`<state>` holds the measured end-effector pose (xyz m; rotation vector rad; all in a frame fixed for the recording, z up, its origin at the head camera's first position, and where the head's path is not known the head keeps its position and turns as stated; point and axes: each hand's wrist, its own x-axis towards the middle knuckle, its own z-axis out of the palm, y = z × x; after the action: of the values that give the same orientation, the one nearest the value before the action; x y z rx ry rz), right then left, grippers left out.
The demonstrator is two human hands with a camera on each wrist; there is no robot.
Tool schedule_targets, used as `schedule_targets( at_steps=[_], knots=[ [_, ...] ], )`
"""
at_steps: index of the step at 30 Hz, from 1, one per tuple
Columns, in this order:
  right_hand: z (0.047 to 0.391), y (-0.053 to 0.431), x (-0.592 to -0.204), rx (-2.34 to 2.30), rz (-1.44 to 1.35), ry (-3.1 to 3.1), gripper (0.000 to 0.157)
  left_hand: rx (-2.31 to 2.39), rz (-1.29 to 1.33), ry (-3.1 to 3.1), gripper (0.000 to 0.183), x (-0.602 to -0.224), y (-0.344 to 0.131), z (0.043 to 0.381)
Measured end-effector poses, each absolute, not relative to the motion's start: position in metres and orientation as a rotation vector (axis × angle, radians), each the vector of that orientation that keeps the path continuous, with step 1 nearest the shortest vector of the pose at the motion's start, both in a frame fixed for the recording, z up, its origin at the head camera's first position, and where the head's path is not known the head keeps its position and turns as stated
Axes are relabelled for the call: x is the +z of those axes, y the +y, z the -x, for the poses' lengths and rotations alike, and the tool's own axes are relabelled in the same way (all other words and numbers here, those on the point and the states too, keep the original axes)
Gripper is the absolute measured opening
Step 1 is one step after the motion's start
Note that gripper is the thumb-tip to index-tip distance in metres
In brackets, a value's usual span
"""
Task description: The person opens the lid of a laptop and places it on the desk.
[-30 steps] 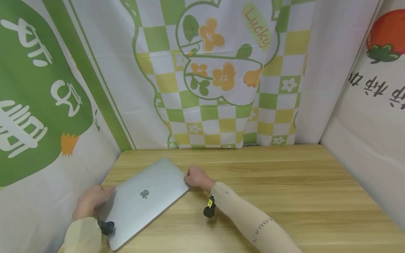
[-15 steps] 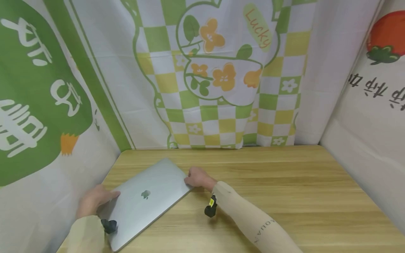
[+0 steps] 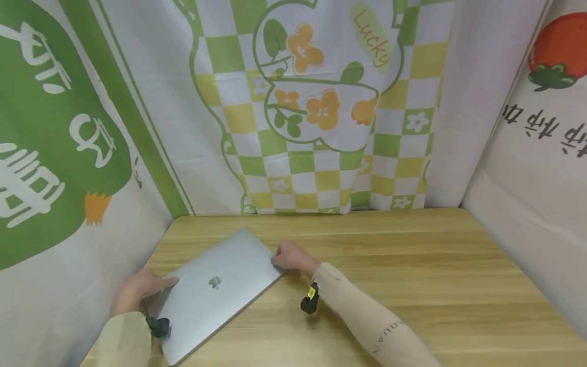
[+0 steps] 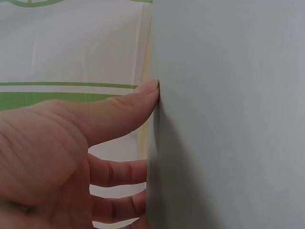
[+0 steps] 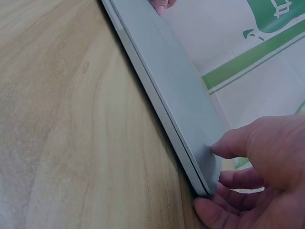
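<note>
A closed silver laptop (image 3: 220, 293) with an apple logo lies at a slant on the wooden table, left of the middle. My left hand (image 3: 143, 288) grips its left short edge. In the left wrist view the thumb (image 4: 124, 109) rests at the edge of the lid, and the other fingers go out of sight beneath. At the opposite end, my right hand (image 3: 295, 256) pinches the laptop's right corner. The right wrist view shows that thumb (image 5: 233, 142) on the lid and the other fingers curled under and round the corner.
The wooden table (image 3: 412, 285) stretches away to the right of the laptop. Behind it hangs a checked green and yellow curtain (image 3: 307, 168). Printed cloth walls stand close on the left (image 3: 55, 153) and on the right (image 3: 527, 204). Each wrist carries a small black camera.
The laptop has shifted slightly to the right, and both hands have moved with it. My left thumb, blurred at the edge earlier, now lies a little further over the lid.
</note>
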<state>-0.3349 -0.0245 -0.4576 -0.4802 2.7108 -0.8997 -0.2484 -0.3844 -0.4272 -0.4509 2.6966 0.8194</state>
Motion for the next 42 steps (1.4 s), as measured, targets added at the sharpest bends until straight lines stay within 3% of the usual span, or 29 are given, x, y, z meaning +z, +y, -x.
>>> schedule_targets(
  at_steps=[11, 28, 35, 42],
  knots=[
    [0.338, -0.015, -0.458, -0.909, 0.431, 2.681, 0.043, 0.882, 0.394, 2.651, 0.100, -0.431, -0.383, 0.254],
    [0.346, 0.000, -0.462, -0.913, 0.350, 2.670, 0.035, 0.800, 0.352, 2.680, 0.088, -0.433, -0.374, 0.264],
    [0.344, 0.006, -0.462, -0.944, 0.358, 2.682, 0.041, 0.819, 0.356, 2.652, 0.098, -0.432, -0.370, 0.269],
    [0.343, 0.016, -0.463, -0.985, 0.335, 2.678, 0.038, 0.816, 0.319, 2.660, 0.088, -0.439, -0.366, 0.275]
  ],
)
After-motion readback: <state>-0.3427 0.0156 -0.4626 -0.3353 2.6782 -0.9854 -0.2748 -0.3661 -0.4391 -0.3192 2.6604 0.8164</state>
